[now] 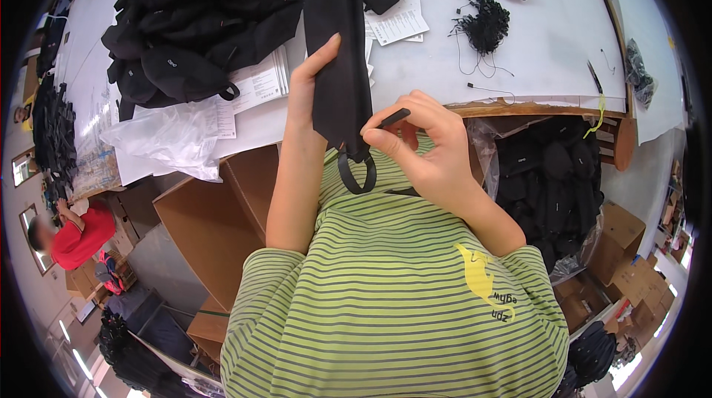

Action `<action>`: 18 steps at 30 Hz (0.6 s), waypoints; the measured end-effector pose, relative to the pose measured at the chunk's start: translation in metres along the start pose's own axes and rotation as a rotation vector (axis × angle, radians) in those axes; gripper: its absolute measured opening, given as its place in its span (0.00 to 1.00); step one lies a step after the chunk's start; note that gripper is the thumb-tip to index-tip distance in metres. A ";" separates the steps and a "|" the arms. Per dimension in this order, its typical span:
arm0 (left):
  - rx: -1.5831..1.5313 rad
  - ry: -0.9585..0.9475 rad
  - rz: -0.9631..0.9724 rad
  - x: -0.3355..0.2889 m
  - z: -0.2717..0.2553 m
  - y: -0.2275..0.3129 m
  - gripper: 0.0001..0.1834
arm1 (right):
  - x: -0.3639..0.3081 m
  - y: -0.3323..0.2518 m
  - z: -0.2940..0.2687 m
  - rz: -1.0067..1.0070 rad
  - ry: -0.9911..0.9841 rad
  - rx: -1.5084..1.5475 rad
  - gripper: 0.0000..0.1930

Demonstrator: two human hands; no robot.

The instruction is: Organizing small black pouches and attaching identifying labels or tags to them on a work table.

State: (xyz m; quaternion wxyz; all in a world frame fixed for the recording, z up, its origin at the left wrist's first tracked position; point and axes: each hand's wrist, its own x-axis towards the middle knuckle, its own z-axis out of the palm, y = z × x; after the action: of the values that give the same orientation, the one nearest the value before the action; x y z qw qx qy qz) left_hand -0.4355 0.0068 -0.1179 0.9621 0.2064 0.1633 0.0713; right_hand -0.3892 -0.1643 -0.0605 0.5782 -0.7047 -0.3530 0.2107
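A long, narrow black fabric pouch is held upright in front of my chest. My left hand is closed around its left edge, the thumb lying along the front face. From its lower end hangs a black strap loop. Just right of that end, my right hand pinches a small flat black strip between thumb and fingers. The fingertips are close to the pouch's lower right edge; whether they touch it I cannot tell. What the strip is does not show clearly.
Black pouches lie piled on the white table, with paper sheets and a clear plastic bag. To the right are a bundle of black string tags and snips. Cardboard boxes stand below; a person in red is far left.
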 end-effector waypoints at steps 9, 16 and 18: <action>0.119 0.324 0.364 -0.005 0.022 -0.010 0.16 | -0.003 0.010 -0.011 -0.101 0.180 -0.392 0.24; 0.164 0.163 0.126 -0.021 0.018 -0.025 0.19 | 0.018 0.038 -0.018 -0.131 0.298 -0.079 0.20; 0.216 0.135 0.083 -0.024 0.010 -0.026 0.21 | 0.020 0.044 -0.026 -0.079 0.276 0.054 0.18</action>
State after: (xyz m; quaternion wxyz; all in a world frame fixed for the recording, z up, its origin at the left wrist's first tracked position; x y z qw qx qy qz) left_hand -0.4530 -0.0254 -0.1134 0.9174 0.3102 0.2256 0.1068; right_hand -0.3468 -0.1699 -0.0939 0.6478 -0.6967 -0.2920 0.0983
